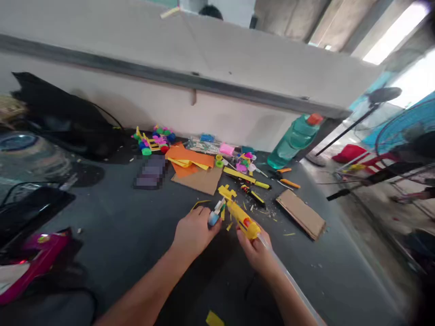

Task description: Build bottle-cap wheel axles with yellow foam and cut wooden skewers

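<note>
My right hand (256, 251) grips a yellow hot glue gun (242, 216) by its body, and a long clear glue stick (288, 276) runs from its rear toward the lower right. My left hand (195, 232) is shut around a small blue-and-white piece (213, 218). The piece sits close beside the gun's front part, and I cannot tell whether they touch. Yellow scraps (229, 226) lie on the dark mat beneath both hands.
Ahead on the dark work surface (112, 217) lie orange and yellow paper (190, 158), a cardboard sheet (200, 180), a cardboard strip (301, 213), a yellow utility knife (246, 178), a screwdriver (253, 194), colourful cap assemblies (152, 140), and a green bottle (294, 141). A low wall runs behind; a fan stands right.
</note>
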`<state>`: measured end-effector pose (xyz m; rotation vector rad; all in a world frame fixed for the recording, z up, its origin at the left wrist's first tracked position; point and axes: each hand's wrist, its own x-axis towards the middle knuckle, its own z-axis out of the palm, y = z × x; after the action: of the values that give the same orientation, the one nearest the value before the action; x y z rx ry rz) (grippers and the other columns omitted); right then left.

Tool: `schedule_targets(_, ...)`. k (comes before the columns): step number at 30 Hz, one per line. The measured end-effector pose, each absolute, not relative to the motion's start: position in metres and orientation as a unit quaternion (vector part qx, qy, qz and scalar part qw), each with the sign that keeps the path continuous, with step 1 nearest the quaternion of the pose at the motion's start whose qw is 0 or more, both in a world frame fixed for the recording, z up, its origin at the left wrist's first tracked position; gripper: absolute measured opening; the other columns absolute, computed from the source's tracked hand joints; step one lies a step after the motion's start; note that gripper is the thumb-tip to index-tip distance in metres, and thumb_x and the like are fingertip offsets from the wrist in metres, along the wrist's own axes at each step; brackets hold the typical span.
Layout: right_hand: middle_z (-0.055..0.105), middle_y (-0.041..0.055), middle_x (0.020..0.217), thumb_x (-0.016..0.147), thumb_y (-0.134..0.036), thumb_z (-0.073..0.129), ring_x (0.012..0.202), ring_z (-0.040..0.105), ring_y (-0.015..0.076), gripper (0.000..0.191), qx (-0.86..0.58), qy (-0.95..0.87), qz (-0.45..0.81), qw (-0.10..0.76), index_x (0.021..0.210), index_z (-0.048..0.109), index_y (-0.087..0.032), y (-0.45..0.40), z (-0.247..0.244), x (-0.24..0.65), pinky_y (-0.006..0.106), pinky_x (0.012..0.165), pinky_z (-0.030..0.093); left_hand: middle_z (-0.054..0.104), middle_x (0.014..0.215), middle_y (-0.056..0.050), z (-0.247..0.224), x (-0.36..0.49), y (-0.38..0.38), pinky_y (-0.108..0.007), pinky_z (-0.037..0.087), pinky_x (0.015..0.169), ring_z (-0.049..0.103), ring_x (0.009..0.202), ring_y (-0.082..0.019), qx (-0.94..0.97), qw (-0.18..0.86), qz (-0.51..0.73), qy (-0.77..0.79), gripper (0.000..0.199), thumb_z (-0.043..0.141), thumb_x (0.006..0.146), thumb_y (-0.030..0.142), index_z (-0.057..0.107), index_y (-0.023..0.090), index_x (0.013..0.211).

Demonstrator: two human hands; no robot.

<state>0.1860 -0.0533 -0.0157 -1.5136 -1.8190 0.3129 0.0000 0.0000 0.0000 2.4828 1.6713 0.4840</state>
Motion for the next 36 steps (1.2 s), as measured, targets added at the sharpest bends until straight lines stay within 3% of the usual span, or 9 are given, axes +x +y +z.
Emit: schedule_targets(36,0.056,0.0019,0.073,0.084,-0.028,0.047,0.066,0.055,0.015,0.014,-0.604,-0.7,0.173,0.34,0.077,0.056,-0.02,-0.0564,-0.0101,0.1872,0.024,0.063,0.043,0.06,0.076,-0.002,0.0027,0.0004,-0.0017,-0.027,0.036,0.06,0.058,0.074,-0.018,0.807,0.072,0.169,0.561,0.027,0.044,0.084,0.043,0.052,0.02,0.073)
